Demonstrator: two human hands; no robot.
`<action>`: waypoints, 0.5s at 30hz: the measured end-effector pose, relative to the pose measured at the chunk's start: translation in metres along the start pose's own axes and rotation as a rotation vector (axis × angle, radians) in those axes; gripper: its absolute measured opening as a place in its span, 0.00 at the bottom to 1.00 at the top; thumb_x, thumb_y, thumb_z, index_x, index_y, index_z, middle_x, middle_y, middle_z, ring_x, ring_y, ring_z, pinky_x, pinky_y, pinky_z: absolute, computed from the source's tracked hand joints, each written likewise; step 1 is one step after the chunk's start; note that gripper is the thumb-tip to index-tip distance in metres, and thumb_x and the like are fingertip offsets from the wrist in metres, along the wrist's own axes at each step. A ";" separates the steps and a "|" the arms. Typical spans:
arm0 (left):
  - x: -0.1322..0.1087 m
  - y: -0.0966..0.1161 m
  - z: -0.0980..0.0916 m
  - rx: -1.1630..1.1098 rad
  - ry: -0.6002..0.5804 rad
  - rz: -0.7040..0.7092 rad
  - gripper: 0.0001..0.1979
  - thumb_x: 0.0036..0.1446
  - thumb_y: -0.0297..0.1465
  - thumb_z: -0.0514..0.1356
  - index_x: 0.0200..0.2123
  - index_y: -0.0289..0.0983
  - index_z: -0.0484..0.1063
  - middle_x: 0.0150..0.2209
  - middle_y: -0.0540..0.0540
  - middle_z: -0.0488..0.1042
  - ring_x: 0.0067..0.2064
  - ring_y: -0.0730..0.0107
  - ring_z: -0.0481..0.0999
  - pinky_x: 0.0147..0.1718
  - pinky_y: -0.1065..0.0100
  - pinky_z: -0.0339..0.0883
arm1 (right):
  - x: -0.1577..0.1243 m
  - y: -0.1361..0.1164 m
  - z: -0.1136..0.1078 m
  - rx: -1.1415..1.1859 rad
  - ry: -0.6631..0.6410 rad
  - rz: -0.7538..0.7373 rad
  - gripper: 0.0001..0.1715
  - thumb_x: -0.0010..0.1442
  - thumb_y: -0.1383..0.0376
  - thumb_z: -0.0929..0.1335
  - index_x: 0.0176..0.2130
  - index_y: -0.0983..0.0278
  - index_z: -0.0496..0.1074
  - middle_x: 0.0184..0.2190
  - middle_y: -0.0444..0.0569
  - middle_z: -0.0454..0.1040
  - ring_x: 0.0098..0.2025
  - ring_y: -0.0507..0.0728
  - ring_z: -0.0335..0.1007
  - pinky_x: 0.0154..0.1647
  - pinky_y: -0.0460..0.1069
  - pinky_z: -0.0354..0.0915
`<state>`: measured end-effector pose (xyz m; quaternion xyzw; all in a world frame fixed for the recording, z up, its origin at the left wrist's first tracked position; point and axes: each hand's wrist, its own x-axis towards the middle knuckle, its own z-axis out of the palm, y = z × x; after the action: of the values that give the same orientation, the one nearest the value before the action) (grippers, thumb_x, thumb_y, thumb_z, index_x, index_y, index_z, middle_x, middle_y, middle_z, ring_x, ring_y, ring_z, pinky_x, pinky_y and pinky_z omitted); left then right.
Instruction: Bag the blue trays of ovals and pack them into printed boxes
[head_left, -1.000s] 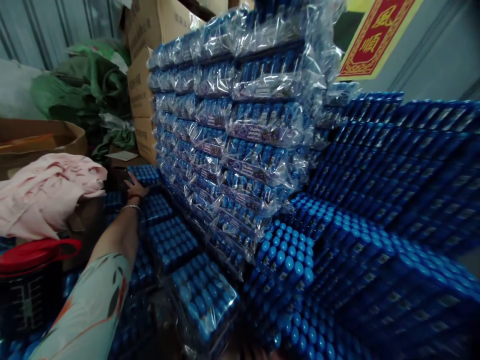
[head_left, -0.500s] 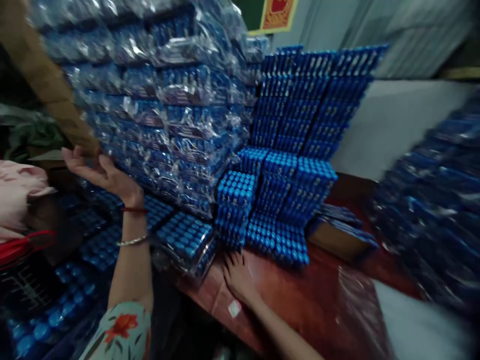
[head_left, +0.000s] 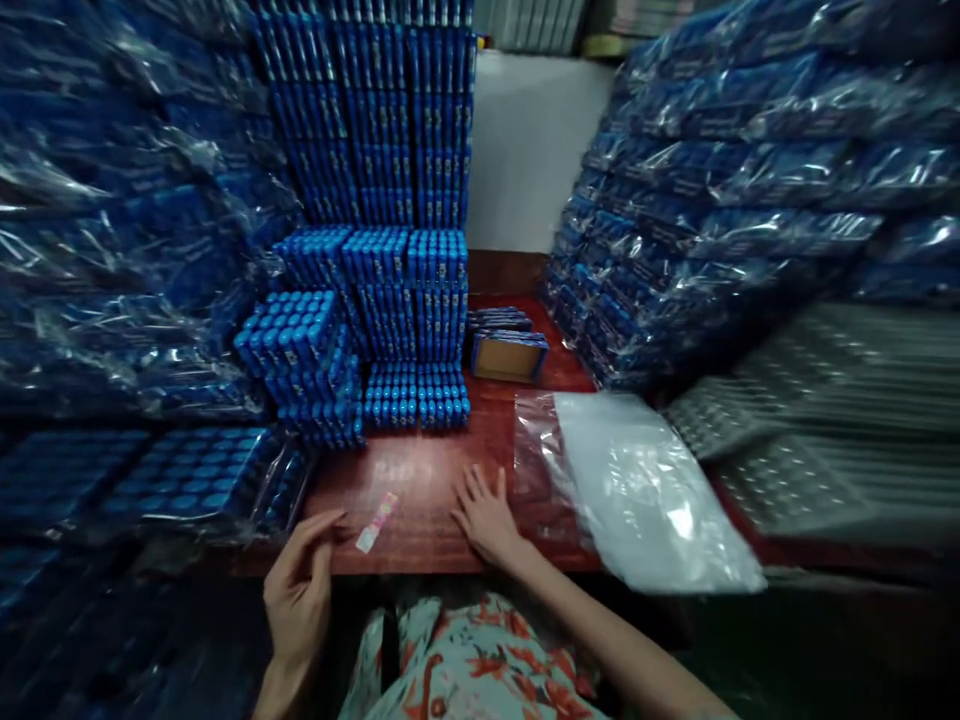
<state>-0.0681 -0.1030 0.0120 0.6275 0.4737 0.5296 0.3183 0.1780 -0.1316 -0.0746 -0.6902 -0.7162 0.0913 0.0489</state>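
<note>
My right hand (head_left: 487,518) lies on the reddish-brown tabletop (head_left: 442,470) with its fingers spread and nothing under them that I can see. My left hand (head_left: 301,580) hovers at the table's front edge, fingers loosely bent and apart, holding nothing visible. Between the two hands, nearer the left, lies a small pink and white paper strip (head_left: 377,522). Beyond them stand stacked bundles of blue-capped bottle-like pieces, with a low bundle (head_left: 416,395) in front and a taller stack (head_left: 300,340) at its left. Right of my right hand is a clear plastic bag pile (head_left: 637,490).
Plastic-wrapped blue packs rise in a wall at left (head_left: 127,220) and another at right (head_left: 697,190). A flat wrapped pack (head_left: 187,470) sits at the left edge. Grey trays (head_left: 825,430) are stacked at right. Folded blue cardboard (head_left: 510,355) lies at the back.
The view has swung to the right. My left hand has come down from the wrapped wall to the table's front edge. My right hand now lies farther from the blue stacks.
</note>
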 end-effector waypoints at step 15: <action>0.019 0.005 0.140 0.006 -0.920 -0.005 0.16 0.61 0.36 0.50 0.47 0.38 0.70 0.47 0.42 0.74 0.46 0.65 0.74 0.44 0.65 0.68 | -0.164 0.130 -0.016 0.082 0.438 0.473 0.28 0.63 0.49 0.57 0.50 0.65 0.68 0.44 0.57 0.72 0.47 0.59 0.67 0.49 0.52 0.62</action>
<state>0.0685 -0.0731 -0.0099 0.7971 0.2863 0.1939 0.4950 0.3152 -0.2898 -0.0753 -0.8382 -0.5041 -0.0217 0.2070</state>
